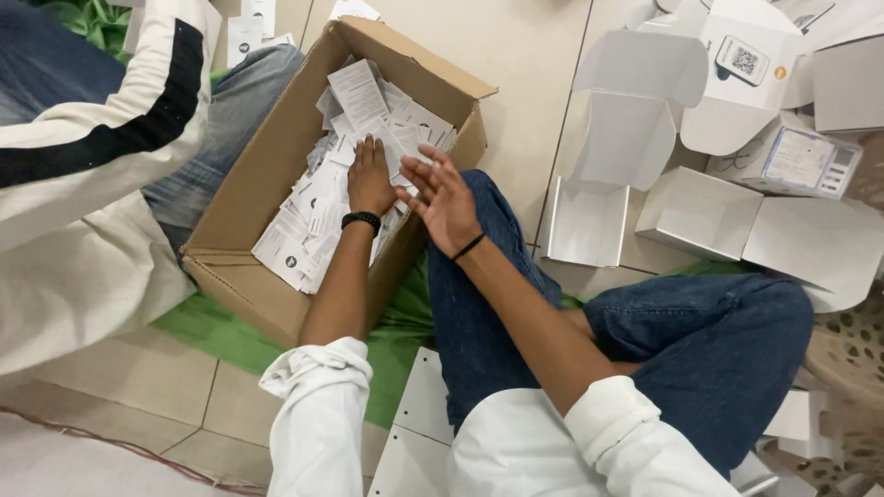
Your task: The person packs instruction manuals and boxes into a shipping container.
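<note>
I am pressing my left hand [370,179] flat into the leaflets [322,216] heaped in the cardboard box [249,184], right hand [444,198] hovering, fingers released; nothing picked yet, white cartons [700,213] lying unfilled.

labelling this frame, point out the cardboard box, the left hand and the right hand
cardboard box [249,184], head view, on its bare inner left wall
left hand [370,179], head view, on the back of the hand, resting on the paper leaflets
right hand [447,198], head view, on the open palm

Bright even indoor light, soft shadows, slight glare on white cartons, perhaps mild edge distortion
</note>
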